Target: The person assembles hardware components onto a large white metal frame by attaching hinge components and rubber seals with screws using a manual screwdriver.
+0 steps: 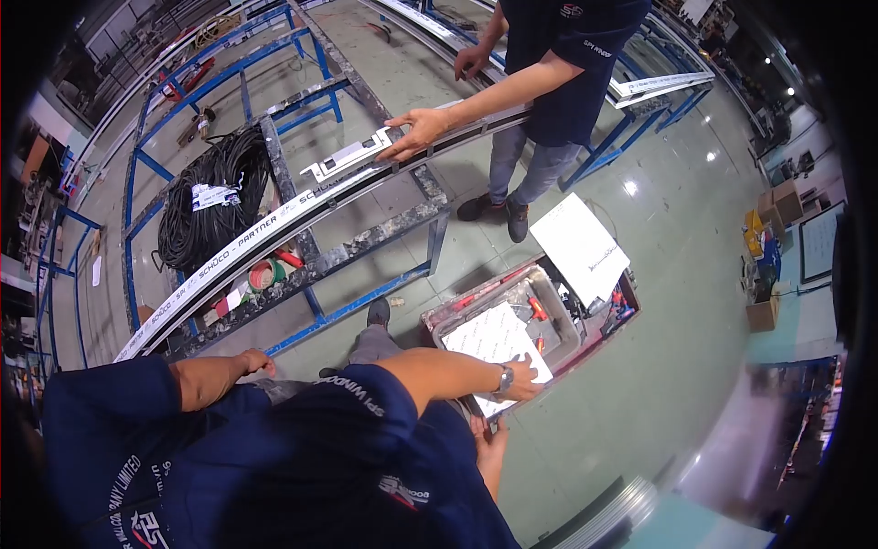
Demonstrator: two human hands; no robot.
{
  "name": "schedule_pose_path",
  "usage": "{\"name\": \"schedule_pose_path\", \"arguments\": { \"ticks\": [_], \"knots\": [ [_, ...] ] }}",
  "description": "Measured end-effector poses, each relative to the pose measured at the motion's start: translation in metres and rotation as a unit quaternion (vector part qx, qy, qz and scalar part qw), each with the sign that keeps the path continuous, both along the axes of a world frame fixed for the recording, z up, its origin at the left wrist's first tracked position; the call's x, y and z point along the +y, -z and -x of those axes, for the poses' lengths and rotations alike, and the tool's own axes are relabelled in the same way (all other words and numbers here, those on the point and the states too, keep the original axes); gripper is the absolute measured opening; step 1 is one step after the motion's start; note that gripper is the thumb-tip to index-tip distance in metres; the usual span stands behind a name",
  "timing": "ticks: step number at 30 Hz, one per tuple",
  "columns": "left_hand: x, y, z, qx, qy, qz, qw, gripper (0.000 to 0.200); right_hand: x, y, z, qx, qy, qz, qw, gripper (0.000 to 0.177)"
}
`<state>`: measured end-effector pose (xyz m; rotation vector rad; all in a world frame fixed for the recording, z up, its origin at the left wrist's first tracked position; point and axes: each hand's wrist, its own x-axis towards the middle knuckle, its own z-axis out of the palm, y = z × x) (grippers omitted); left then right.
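My left hand (521, 380), with a watch on its wrist, bends its fingers over the edge of a white printed board (489, 334). The board lies across the near side of a grey tray (574, 346). At the tray's near corner is my right hand (491, 441), fingers curled upward around the rim; the board partly hides the contact. Red-handled tools (537, 308) lie in the tray. A second white board (578, 245) rests across the far end of the red toolbox (622, 331) around the tray.
A co-worker's hand (421, 133) touches a white fitting (352, 157) on a long profile (229, 252). Blue-legged frames (434, 242) stand at left. Another person's arm (215, 377) is close on my left. Black cable (215, 197) lies coiled there. Cardboard boxes (764, 316) stand right.
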<state>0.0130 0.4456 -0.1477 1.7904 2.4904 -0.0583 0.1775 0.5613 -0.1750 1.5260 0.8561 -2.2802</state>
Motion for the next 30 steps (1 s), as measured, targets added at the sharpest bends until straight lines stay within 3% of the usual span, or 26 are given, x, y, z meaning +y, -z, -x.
{"name": "schedule_pose_path", "arguments": {
  "ticks": [3, 7, 12, 16, 22, 24, 25, 26, 28, 29, 30],
  "knots": [
    [0.035, 0.007, 0.021, 0.039, 0.070, 0.031, 0.996, 0.031, 0.006, -0.001, -0.022, 0.188, -0.096, 0.012, 0.977, 0.060],
    [0.051, -0.011, 0.026, 0.082, 0.127, 0.090, 0.984, 0.022, 0.003, 0.000, -0.036, 0.279, -0.127, -0.008, 0.952, 0.064],
    [0.067, -0.019, 0.024, 0.083, 0.138, 0.161, 0.974, 0.020, -0.012, -0.027, -0.041, 0.275, -0.105, 0.029, 0.955, 0.064],
    [0.066, -0.022, 0.023, 0.057, 0.131, 0.166, 0.976, 0.025, -0.012, 0.005, -0.043, 0.286, -0.072, 0.034, 0.955, 0.061],
    [0.063, -0.018, 0.022, 0.095, 0.097, 0.143, 0.980, 0.023, -0.002, 0.071, -0.047, 0.337, -0.133, -0.147, 0.920, 0.054],
    [0.068, -0.008, 0.027, 0.048, 0.072, 0.136, 0.987, 0.023, 0.000, 0.062, -0.030, 0.224, -0.024, -0.026, 0.974, 0.048],
    [0.096, 0.062, 0.035, -0.025, -0.075, 0.036, 0.996, 0.022, 0.002, 0.053, -0.013, 0.101, 0.098, 0.092, 0.986, 0.045],
    [0.088, 0.058, 0.044, -0.119, -0.190, 0.005, 0.975, 0.021, -0.006, 0.033, -0.006, 0.124, 0.039, 0.013, 0.991, 0.043],
    [0.048, 0.018, 0.045, -0.199, -0.221, -0.044, 0.954, 0.021, -0.008, 0.019, 0.001, 0.089, -0.058, -0.112, 0.988, 0.038],
    [0.031, -0.011, 0.049, -0.237, -0.186, 0.004, 0.954, 0.030, -0.009, 0.008, 0.004, 0.063, -0.090, -0.163, 0.980, 0.034],
    [0.014, -0.018, 0.048, -0.189, -0.180, 0.026, 0.965, 0.045, -0.009, -0.001, 0.007, 0.027, -0.126, -0.212, 0.969, 0.031]
  ]
}}
